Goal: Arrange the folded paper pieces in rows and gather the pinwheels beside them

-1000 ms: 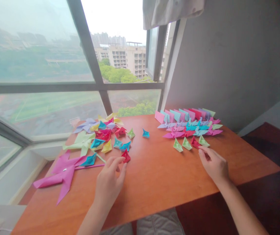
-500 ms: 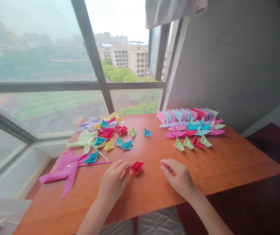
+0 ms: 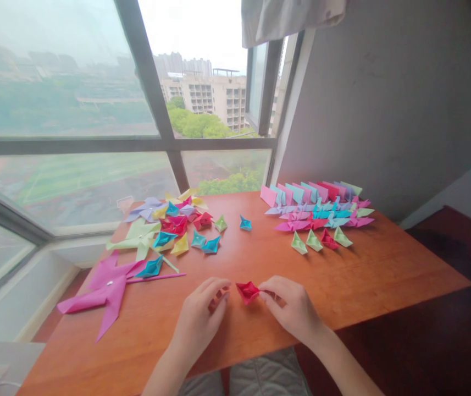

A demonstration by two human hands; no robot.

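Note:
A red paper boat (image 3: 247,292) is between my two hands over the near part of the wooden table (image 3: 144,330). My right hand (image 3: 291,305) pinches its right tip between thumb and fingers. Just left of the boat, my left hand (image 3: 204,308) has its thumb and fingertips apart, with nothing between them. Beyond my right hand stands a row of small boats, among them a pale green boat (image 3: 299,243) and a red boat (image 3: 329,240). A lone blue boat (image 3: 245,223) sits farther back in the middle.
At the left lies a magenta pinwheel (image 3: 109,289) beside a blue boat (image 3: 151,267). A pale green pinwheel (image 3: 138,234) and several mixed boats are heaped behind it. Rows of paper cranes (image 3: 326,210) and folded paper pieces (image 3: 295,192) stand at the back right. Windows border the table's far side.
The red boat has moved right, passing from my left hand to my right. My left hand has let go, and my right hand has come in to pinch its tip.

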